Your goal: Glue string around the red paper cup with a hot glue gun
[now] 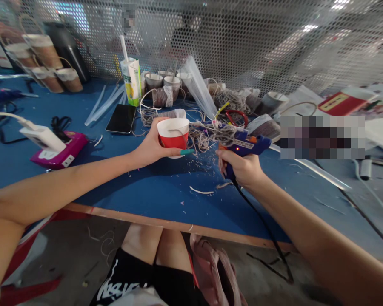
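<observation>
A white paper cup with a red band [174, 138] is held upright by my left hand [153, 142], fingers wrapped round it and the thumb across its front. My right hand [241, 165] grips the handle of a blue glue gun [250, 144], which has a small red light lit and a black cord running down from it. The gun's front end points left toward the cup, apart from it, and is partly hidden by tangled twine [223, 132]. Bits of scrap lie on the blue table [159, 195] between and below my hands.
Behind the cup are a black phone [121, 118], a drink carton with a straw [131, 80], several twine-wrapped cups [172, 85] and clear glue sticks [198, 83]. A magenta power strip [59, 151] is at left. Handled cups [47, 51] stand back left. A metal mesh [226, 38] rises behind.
</observation>
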`<state>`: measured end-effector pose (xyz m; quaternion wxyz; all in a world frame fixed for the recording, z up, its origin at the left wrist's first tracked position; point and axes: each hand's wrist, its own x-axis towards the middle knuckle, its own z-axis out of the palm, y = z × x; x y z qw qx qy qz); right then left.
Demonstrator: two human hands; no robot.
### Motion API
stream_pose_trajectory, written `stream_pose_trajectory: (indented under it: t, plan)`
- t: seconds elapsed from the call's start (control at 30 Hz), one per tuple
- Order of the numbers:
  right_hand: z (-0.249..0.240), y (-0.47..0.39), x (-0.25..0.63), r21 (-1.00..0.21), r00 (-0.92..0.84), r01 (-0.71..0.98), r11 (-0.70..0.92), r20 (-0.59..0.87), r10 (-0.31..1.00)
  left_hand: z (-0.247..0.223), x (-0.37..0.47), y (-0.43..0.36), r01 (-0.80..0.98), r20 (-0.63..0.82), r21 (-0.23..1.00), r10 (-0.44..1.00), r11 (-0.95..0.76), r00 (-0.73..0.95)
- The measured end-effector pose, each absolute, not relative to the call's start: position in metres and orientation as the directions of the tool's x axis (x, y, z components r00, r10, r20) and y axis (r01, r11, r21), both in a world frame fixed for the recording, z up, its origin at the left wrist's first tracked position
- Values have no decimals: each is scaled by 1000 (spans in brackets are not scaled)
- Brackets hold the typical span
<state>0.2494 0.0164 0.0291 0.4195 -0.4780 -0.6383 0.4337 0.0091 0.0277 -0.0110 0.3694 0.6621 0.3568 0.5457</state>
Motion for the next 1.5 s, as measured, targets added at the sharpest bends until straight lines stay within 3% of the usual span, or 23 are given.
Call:
stream_pose_trajectory:
  t: [0.6, 0.8, 0.9, 1.0, 1.1, 1.17, 1.3, 1.4, 1.5]
  plan:
    - [27, 20, 251, -951, -159, 263, 161, 122, 980, -8, 13, 24, 71, 453, 884, 883, -463, 120]
    - [29, 23, 247, -968, -71, 219, 123, 110, 991, -8, 11, 25, 49, 446, 889, 884, -456, 139]
    - [31, 27, 247, -939, 0, 303, 160, 167, 986, -9, 10, 25, -27, 419, 907, 892, -421, 171]
    - [34, 29, 251, -825, 86, 531, 192, 278, 957, -9, 10, 26, -96, 418, 909, 886, -406, 202]
    - [36, 27, 258, -577, 37, 783, 233, 417, 908, -10, 11, 27, -129, 419, 907, 886, -401, 197]
    - [39, 22, 260, -404, -11, 892, 204, 431, 902, -12, 11, 28, -147, 417, 907, 890, -394, 187]
    - [49, 13, 257, -229, 56, 974, -4, 222, 973, -13, 11, 30, -161, 404, 912, 896, -378, 186]
    - [61, 10, 255, -181, 43, 983, -29, 72, 996, -11, 11, 30, -156, 386, 920, 902, -360, 193]
    - [71, 10, 262, -116, 7, 993, -4, 25, 1000, -11, 11, 29, -154, 352, 933, 915, -325, 198]
